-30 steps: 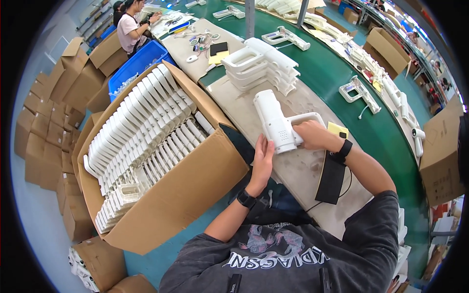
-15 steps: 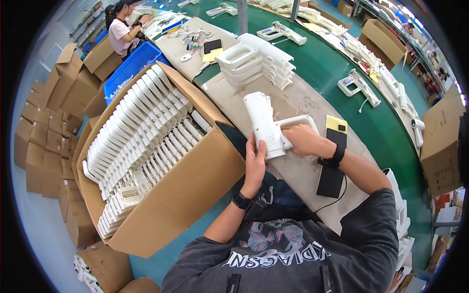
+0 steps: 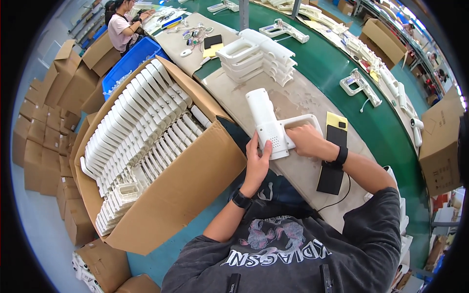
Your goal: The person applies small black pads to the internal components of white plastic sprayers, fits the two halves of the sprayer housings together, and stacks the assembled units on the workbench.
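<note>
Both hands hold a white plastic gun-shaped housing above the worktable. My left hand grips its near end, with the thumb on top beside a patch of small holes and the fingers partly hidden at the side. My right hand is closed around the looped handle, its fingertips hidden inside the loop. Just beyond the housing stands a stack of similar white shells on the table. By my right wrist lie a black flat slab and a yellow pad with a dark object on it.
An open cardboard box to the left holds rows of white shells. Behind it sits a blue bin. A green conveyor carries part-built units. Someone works at the far left; cartons are piled there.
The housing has rolled slightly in my hands, so its barrel shows a smoother face, and it has shifted a little right. Both hands keep their hold.
</note>
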`<action>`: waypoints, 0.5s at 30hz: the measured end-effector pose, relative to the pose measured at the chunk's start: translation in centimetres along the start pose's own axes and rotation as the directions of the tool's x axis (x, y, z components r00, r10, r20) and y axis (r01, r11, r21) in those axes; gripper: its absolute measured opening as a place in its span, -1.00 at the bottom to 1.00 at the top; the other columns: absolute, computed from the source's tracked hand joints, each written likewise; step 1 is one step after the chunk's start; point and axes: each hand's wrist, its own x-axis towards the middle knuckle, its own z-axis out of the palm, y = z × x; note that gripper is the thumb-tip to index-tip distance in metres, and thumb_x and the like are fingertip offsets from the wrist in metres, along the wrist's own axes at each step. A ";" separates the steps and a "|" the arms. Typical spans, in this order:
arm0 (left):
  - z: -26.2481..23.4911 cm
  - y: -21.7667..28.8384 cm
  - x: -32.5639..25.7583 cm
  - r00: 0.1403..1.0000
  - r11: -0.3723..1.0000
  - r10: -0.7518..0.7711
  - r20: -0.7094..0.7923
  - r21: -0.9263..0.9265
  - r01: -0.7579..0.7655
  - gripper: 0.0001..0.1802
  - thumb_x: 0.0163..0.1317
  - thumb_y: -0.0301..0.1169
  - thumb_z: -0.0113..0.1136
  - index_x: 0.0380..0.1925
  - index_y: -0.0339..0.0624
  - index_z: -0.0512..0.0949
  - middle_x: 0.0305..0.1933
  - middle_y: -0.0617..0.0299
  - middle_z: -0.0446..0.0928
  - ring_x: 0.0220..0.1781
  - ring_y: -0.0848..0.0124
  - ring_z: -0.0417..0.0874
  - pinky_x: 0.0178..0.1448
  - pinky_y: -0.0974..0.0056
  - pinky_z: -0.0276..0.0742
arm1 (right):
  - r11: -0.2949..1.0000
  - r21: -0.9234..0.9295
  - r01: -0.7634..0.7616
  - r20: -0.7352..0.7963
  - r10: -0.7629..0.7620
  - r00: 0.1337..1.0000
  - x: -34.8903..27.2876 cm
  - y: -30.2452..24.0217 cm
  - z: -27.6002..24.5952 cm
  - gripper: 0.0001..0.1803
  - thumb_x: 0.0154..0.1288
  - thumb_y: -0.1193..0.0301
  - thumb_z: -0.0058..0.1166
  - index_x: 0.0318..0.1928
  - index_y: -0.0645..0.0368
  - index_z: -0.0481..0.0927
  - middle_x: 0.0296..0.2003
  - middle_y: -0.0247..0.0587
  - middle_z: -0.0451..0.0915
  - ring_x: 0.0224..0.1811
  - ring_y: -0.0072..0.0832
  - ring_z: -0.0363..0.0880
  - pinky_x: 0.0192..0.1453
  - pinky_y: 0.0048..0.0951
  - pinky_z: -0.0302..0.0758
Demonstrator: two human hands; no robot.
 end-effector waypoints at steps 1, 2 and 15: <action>-0.2 0.2 0.1 1.000 1.000 -0.016 0.022 -0.012 0.016 -0.23 0.45 -0.09 0.13 0.47 -0.32 0.12 0.30 -0.05 0.29 0.28 0.23 0.37 0.36 0.22 0.33 | 1.000 0.001 -0.010 0.001 0.010 1.000 -0.1 0.0 0.1 -0.69 -0.16 0.58 0.21 -0.27 0.25 0.57 -0.28 0.01 0.68 -0.17 0.01 0.65 -0.09 -0.08 0.56; -0.4 0.1 0.1 1.000 1.000 -0.016 0.023 -0.012 0.016 -0.23 0.45 -0.09 0.13 0.47 -0.32 0.12 0.30 -0.05 0.29 0.28 0.23 0.37 0.36 0.22 0.33 | 1.000 0.001 -0.011 0.001 0.011 1.000 -0.4 0.0 0.2 -0.69 -0.16 0.58 0.21 -0.27 0.25 0.57 -0.28 0.01 0.68 -0.17 0.01 0.65 -0.09 -0.08 0.56; -2.1 1.8 0.2 0.992 0.898 -0.062 0.110 -0.428 0.104 -0.27 0.57 0.02 -0.18 0.49 -0.27 0.05 0.33 0.12 0.42 0.28 0.37 0.46 0.35 0.23 0.35 | 0.986 0.121 0.112 -0.192 -0.087 0.977 -2.7 0.0 0.1 -0.64 -0.17 0.57 0.26 -0.24 0.25 0.54 -0.27 0.01 0.66 -0.15 0.02 0.63 -0.09 -0.11 0.55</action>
